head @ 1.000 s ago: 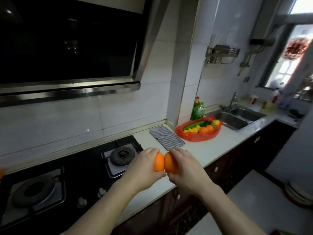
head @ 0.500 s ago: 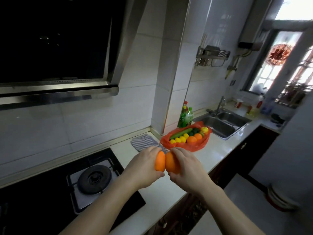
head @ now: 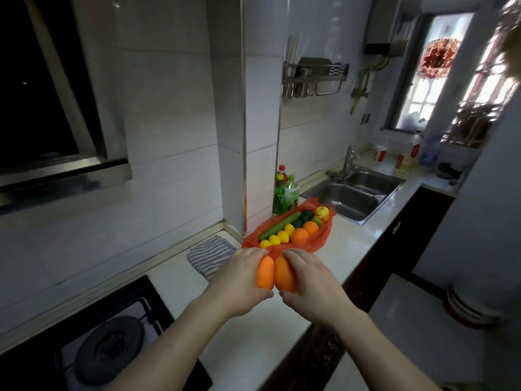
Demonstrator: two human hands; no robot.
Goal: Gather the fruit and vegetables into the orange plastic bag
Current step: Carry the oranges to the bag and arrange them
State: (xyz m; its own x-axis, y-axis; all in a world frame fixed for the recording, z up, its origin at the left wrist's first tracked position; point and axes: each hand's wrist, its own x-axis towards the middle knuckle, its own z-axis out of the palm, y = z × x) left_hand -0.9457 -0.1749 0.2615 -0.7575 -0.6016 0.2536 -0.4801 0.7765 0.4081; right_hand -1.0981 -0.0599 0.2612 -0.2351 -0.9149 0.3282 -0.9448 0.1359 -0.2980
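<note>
I hold the left orange piece and the right orange piece side by side, touching. Their long axes point away from me toward the orange plastic bag, which lies on the counter just beyond. My left hand curls round one piece and my right hand round the other.

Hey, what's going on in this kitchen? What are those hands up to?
A person is packing produce. The left hand grips one orange fruit and the right hand grips another orange fruit, the two touching side by side above the white counter. Just beyond them the orange plastic bag lies open on the counter, already holding a cucumber, lemons and oranges. These two are not in the bag yet.
</note>
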